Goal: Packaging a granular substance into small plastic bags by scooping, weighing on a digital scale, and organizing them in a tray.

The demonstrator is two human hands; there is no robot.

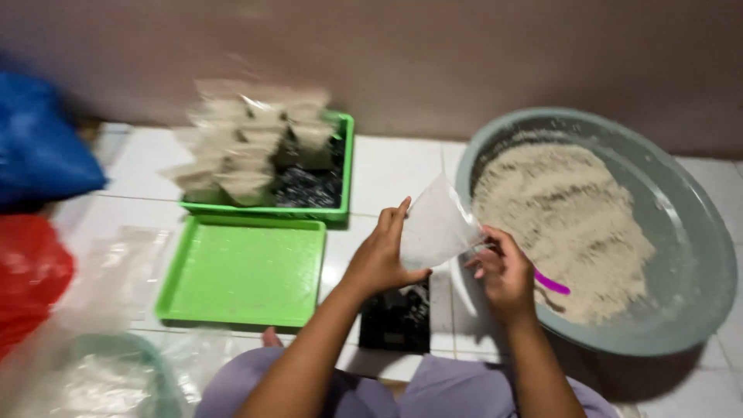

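At centre frame, a small clear plastic bag (433,232) partly filled with pale powder is pinched between the left hand (379,259) and the right hand (505,271), whose fingers also close on a pink-handled scoop (551,283). At right, the grey basin (689,255) looks well stocked with powder (565,224). At upper left, filled packets (248,151) crowd one green tray (344,162), while the nearer green tray (244,271) lies bare.

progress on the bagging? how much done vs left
Done: a stack of filled bags sits in the far green tray. In hand: the left hand holds a clear bag partly filled, and the right hand grips a pink-handled scoop. Left: the grey basin holds plenty of beige powder; the near green tray is empty.
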